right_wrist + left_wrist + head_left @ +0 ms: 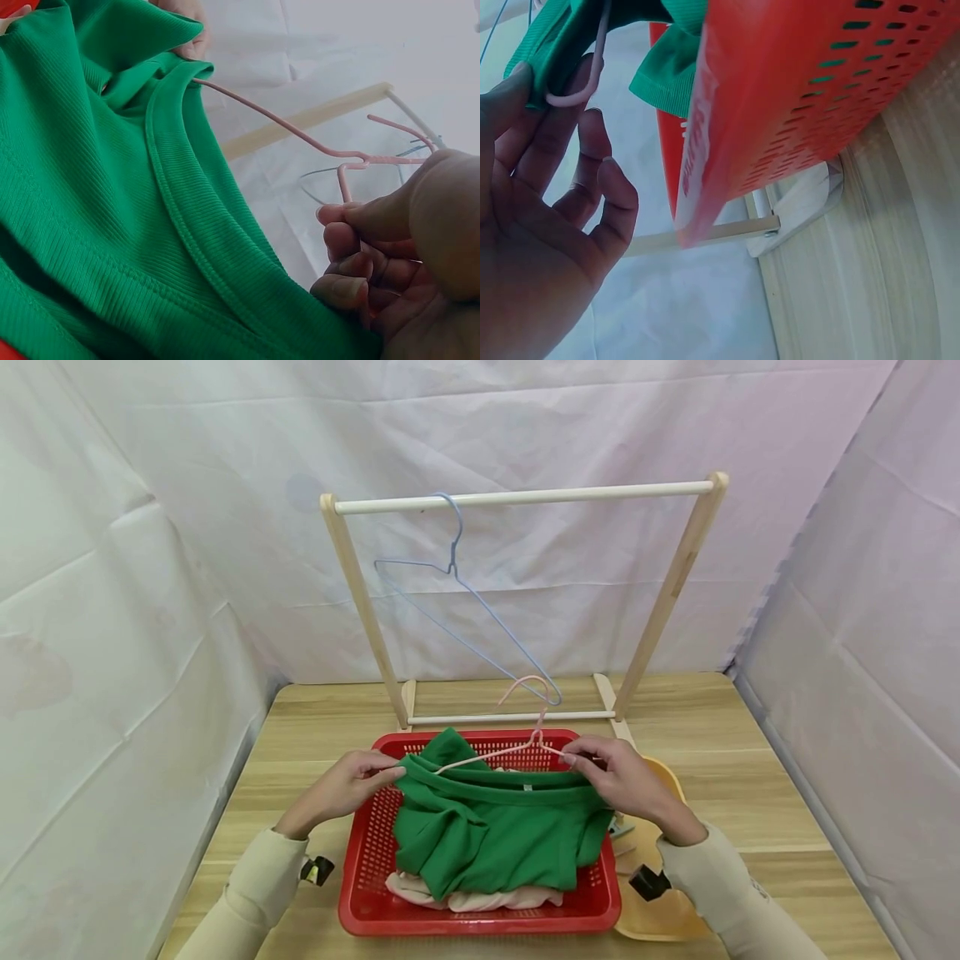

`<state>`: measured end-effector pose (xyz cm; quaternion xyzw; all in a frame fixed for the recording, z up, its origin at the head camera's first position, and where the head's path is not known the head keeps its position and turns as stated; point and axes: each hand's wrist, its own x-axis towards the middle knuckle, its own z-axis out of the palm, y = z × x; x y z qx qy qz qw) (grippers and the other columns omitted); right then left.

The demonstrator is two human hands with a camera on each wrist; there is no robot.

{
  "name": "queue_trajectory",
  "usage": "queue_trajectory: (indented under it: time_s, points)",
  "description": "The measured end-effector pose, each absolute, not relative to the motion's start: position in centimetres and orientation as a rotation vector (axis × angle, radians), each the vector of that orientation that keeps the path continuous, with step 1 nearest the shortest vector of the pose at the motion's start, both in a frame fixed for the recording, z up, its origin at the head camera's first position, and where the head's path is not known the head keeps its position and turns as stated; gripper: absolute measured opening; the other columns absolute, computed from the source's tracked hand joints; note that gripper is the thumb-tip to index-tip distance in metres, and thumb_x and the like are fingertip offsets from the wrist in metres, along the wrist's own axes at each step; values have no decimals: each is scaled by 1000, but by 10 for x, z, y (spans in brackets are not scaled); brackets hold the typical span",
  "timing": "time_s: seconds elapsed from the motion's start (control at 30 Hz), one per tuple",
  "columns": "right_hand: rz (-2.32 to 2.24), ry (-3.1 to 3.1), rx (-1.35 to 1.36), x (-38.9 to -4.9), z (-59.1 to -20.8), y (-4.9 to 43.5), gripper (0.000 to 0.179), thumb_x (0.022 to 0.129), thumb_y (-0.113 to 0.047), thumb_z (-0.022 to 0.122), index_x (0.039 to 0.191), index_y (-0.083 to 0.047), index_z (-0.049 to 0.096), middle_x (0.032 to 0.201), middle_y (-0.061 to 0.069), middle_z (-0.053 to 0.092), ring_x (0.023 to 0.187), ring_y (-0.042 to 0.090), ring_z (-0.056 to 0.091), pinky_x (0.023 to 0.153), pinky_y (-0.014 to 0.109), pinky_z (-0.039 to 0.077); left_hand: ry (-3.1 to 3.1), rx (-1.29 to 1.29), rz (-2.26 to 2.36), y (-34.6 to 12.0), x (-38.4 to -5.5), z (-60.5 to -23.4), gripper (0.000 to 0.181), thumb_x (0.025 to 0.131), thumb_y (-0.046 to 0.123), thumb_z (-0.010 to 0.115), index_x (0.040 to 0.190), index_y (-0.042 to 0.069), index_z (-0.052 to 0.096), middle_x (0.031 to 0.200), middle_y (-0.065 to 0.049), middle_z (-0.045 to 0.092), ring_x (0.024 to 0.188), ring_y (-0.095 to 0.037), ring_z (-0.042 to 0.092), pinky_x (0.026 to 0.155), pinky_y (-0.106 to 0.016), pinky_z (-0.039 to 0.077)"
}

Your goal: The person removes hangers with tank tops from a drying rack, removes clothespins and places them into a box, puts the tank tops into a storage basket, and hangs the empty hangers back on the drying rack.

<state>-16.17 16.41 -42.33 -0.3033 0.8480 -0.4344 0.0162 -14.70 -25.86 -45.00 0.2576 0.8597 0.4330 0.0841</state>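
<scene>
A green ribbed top (502,827) lies bunched over the red basket (480,927), its wide neckline facing up. The pink clothes hanger (480,757) has its left end inside that neckline and its hook upward. At the neckline's left side, my left hand (348,789) pinches the edge between thumb and fingers. The left wrist view shows the hanger's rounded end (577,97) inside the fabric by those fingers. My right hand (618,777) pinches the hanger's right arm near the neckline's right side; in the right wrist view its thumb and fingers close on the pink wire (345,184).
Behind the basket stands a wooden rack with a white bar (525,497); a blue hanger (453,568) hangs from it. Cream-coloured cloth (506,899) lies under the top. A yellow tray (660,918) with small clothespins sits right of the basket. White sheets surround the table.
</scene>
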Motion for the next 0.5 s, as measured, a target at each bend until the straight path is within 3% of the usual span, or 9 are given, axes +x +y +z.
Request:
queue_trajectory:
  time_s: [0.17, 0.37, 0.5]
  points:
    - [-1352, 2632, -930, -162, -421, 166, 14, 100, -12, 59, 101, -14, 72, 92, -3, 69, 77, 14, 63, 70, 26, 53, 2587, 750, 1296, -262, -145, -450, 16, 100, 20, 60, 100, 25, 75, 78, 6, 60, 78, -12, 53, 69, -27, 45]
    - [-1349, 2620, -885, -162, -419, 168, 14, 101, -14, 58, 101, -14, 72, 93, -2, 69, 78, 14, 62, 70, 27, 53, 2581, 708, 1314, -266, -143, -452, 16, 100, 20, 61, 100, 25, 75, 84, -8, 65, 81, -13, 55, 71, -27, 46]
    - [-1340, 2621, -858, -162, -419, 169, 15, 101, -14, 57, 102, -15, 72, 94, 1, 69, 77, 12, 60, 69, 26, 52, 2578, 682, 1313, -269, -143, -453, 16, 100, 21, 60, 101, 26, 76, 87, -11, 67, 82, -14, 56, 74, -27, 47]
